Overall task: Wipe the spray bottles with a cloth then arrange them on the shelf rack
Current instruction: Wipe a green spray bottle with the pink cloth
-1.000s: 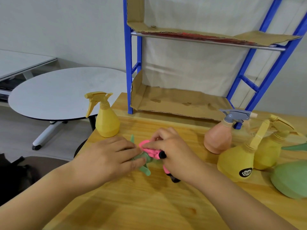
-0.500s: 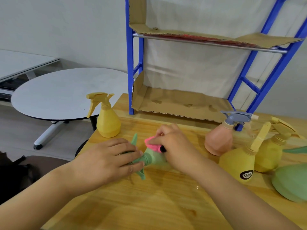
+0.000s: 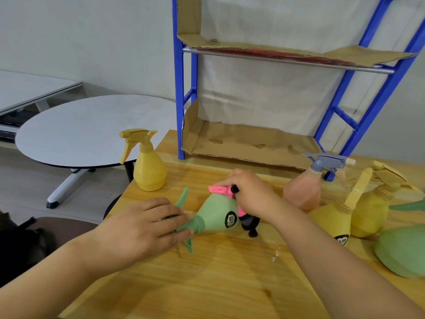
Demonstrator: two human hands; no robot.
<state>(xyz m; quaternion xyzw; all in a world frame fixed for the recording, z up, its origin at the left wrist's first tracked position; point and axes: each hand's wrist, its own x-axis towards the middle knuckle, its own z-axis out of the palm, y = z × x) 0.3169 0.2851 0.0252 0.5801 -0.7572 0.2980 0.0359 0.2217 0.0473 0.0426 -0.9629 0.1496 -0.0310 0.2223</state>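
Observation:
A green spray bottle (image 3: pixel 216 215) lies tilted on its side over the wooden table (image 3: pixel 230 277), nozzle pointing left. My left hand (image 3: pixel 147 226) grips its trigger head and neck. My right hand (image 3: pixel 250 194) holds a pink and black cloth (image 3: pixel 222 189) against the bottle's base and far side. A yellow bottle (image 3: pixel 149 169) stands upright at the table's left edge. At the right stand a peach bottle with a grey trigger (image 3: pixel 303 192) and two yellow bottles (image 3: pixel 331 222) (image 3: pixel 372 210); another green bottle (image 3: pixel 402 252) sits at the right edge.
The blue shelf rack (image 3: pixel 178 88) stands at the back of the table, its shelves lined with cardboard (image 3: pixel 248 143) and holding no bottles. A round white table (image 3: pixel 80 130) stands on the floor to the left. A few water drops (image 3: pixel 276 254) lie on the wood.
The green bottle has swung so its body shows more and its base has lifted away from me. My right hand and the cloth slid from the neck up to the bottle's base.

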